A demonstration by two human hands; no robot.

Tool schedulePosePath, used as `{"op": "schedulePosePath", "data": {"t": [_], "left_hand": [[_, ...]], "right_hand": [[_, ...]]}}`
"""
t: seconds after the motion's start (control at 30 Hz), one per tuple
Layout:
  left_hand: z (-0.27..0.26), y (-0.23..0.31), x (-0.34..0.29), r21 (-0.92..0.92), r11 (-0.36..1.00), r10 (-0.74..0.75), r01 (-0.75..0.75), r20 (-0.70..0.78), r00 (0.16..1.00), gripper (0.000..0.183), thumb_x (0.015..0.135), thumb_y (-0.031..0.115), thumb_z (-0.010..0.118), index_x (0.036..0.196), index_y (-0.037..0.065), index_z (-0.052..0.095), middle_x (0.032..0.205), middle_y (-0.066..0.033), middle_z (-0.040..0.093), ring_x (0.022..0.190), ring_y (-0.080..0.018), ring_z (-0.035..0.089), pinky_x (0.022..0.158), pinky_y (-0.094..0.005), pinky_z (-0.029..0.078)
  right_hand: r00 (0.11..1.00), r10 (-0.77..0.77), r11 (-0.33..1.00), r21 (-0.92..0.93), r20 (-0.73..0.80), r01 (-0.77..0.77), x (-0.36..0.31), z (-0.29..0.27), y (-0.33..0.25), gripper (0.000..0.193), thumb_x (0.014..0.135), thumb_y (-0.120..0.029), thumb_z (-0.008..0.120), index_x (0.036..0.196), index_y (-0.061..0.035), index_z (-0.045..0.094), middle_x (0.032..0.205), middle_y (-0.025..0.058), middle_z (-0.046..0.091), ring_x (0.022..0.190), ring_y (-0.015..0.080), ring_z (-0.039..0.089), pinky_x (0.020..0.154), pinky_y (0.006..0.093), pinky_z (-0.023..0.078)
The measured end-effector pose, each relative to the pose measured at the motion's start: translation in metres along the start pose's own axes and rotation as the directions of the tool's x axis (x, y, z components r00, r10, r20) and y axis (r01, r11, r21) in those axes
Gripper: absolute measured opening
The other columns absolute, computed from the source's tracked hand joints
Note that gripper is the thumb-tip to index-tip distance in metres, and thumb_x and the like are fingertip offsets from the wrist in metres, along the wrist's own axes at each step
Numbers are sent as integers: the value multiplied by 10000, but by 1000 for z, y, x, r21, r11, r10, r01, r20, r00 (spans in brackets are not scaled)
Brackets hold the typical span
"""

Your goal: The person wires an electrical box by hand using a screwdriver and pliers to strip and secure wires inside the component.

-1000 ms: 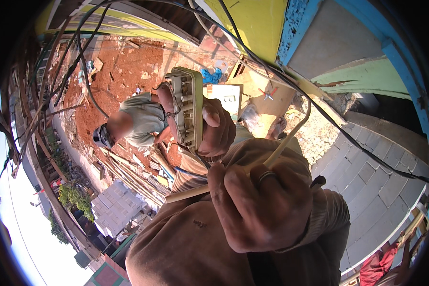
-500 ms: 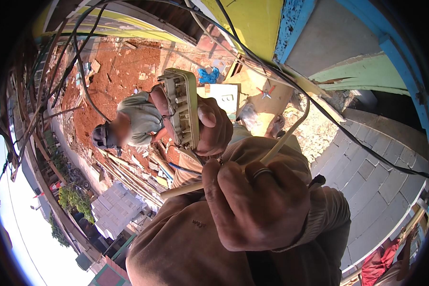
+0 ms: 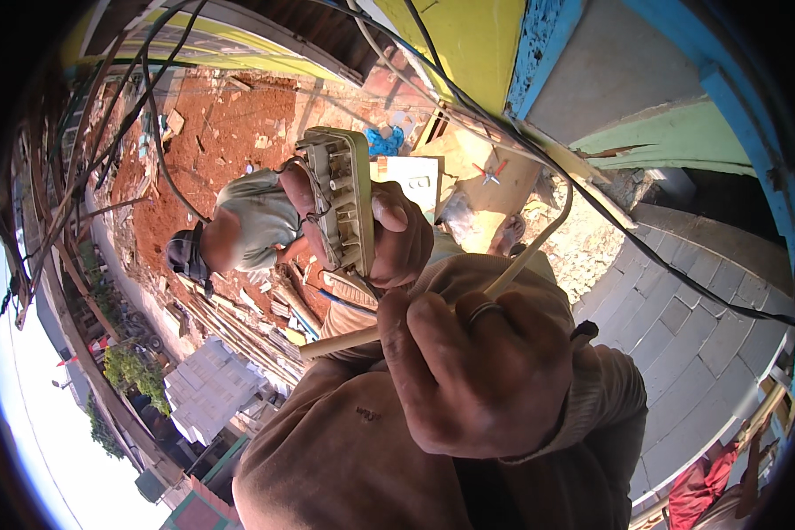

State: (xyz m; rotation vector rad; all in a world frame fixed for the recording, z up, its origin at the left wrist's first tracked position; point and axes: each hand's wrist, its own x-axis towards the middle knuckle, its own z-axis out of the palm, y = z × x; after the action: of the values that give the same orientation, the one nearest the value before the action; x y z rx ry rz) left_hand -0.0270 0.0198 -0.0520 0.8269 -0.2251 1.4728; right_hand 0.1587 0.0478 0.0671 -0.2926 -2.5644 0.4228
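Observation:
My left hand (image 3: 396,231) is closed round a cream power strip casing (image 3: 352,199), tilted upright. Its hollow inner side shows ribs, slots and a thin dark wire. Fingers press on the left edge, and the thumb lies along the right. Just below, my right hand (image 3: 481,380), wearing a ring, is closed on a cream cable (image 3: 539,250). One end of the cable sticks out left of the fingers, while the rest rises in a curve to the right. The right fingertips are bunched near the casing's lower end; what else they pinch is hidden.
Dark cables (image 3: 654,281) cross overhead and to the right. Lower down, red-handled pliers (image 3: 492,170) lie on a board near a blue plastic bag (image 3: 384,140). A person in a dark cap (image 3: 185,254) bends over red soil. Pale blocks (image 3: 208,389) are stacked at left.
The casing has shifted slightly right and turned a little. My right hand keeps its hold on the cable, its fingers moving slightly. The person below has moved a little.

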Motion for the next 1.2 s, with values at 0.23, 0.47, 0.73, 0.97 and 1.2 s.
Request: {"op": "schedulePosePath", "data": {"t": [0.23,0.47,0.73,0.97,1.2], "left_hand": [[17,-9,-6,105,986,161,-126,-470,868,1090,875,838,212,1185,-146,561,537,-135,505,348,-173,354,347,-285,292],[33,-22,9,180,968,252,-175,-695,674,886,934,752,267,1088,-54,601,691,-187,594,413,-186,452,381,-278,383],[44,-85,32,178,960,264,-216,-830,491,752,964,702,303,1100,6,554,896,-161,641,825,-320,639,785,-435,518],[43,-93,57,458,828,497,-323,-866,46,666,973,693,300,1188,107,533,907,-72,640,798,-222,630,709,-353,502],[18,-115,38,539,813,583,-222,-750,314,626,1006,627,312,1272,101,524,1058,-82,646,871,-195,622,715,-315,516]], "right_hand": [[992,128,952,282,-8,-120,-12,8,26,282,718,-60,727,981,33,679,748,71,591,517,174,553,477,321,453],[889,458,680,651,-18,-337,-39,6,45,225,803,7,721,1018,28,659,760,91,624,548,118,528,521,252,433],[728,665,457,861,-167,-221,-38,34,43,240,787,83,751,1009,58,664,931,99,655,775,123,585,700,260,492],[626,729,501,839,-277,-212,-43,56,51,175,817,-17,785,944,11,667,768,37,562,631,70,462,546,238,361],[594,768,444,869,-241,-221,-54,46,57,150,833,-32,781,904,16,659,778,3,560,572,13,424,492,208,319]]}}
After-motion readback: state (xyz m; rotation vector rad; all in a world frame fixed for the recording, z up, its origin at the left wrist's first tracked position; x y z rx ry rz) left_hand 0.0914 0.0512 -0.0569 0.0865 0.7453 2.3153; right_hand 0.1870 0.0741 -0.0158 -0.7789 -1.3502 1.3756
